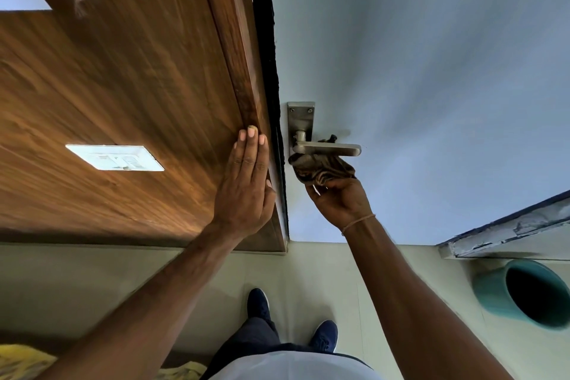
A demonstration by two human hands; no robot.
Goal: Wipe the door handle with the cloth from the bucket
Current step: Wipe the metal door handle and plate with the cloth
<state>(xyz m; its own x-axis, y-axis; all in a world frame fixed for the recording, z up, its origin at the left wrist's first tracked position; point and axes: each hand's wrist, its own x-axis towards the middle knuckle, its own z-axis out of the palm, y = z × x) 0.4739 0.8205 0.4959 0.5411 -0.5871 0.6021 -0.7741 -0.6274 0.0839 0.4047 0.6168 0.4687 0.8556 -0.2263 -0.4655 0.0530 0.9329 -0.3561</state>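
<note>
A metal lever door handle (327, 148) on a steel backplate (300, 119) is fixed to a pale blue door (416, 71). My right hand (339, 197) grips a bunched brown cloth (320, 168) and holds it against the underside of the lever. A bit of cloth also pokes up behind the lever. My left hand (246, 185) lies flat with straight fingers on the wooden frame (240, 71) just left of the door's edge. A teal bucket (524, 293) stands on the floor at the lower right.
A white switch plate (115, 157) sits on the wood-panelled wall to the left. My dark shoes (259, 302) stand on the pale tiled floor. A worn ledge (505, 231) juts out at the right. Something yellow (24, 361) lies at the bottom left.
</note>
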